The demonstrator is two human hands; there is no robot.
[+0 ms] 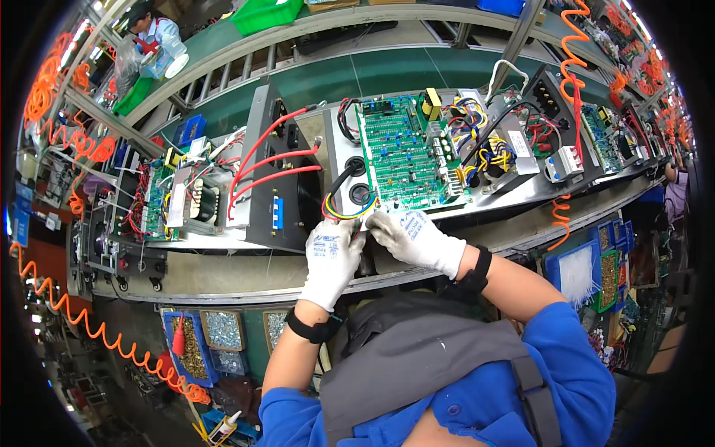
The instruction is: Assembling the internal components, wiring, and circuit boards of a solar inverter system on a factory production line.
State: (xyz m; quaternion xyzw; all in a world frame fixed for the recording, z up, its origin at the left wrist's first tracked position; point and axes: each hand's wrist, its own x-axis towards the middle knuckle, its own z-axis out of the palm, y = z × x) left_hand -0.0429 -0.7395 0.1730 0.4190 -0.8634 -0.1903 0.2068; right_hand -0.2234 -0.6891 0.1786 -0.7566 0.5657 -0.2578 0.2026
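Meeting at the near edge of a metal base plate, gloved left hand and right hand curl in narrow beside coloured wires; whether either grips them cannot be told. Past the wires lies a green circuit board, then a green conveyor; far left, a person in light blue.

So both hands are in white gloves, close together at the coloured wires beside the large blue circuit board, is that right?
Not quite: the head view shows that the large circuit board is green, not blue. The rest holds: the white-gloved left hand and white-gloved right hand are close together at the coloured wires beside it.
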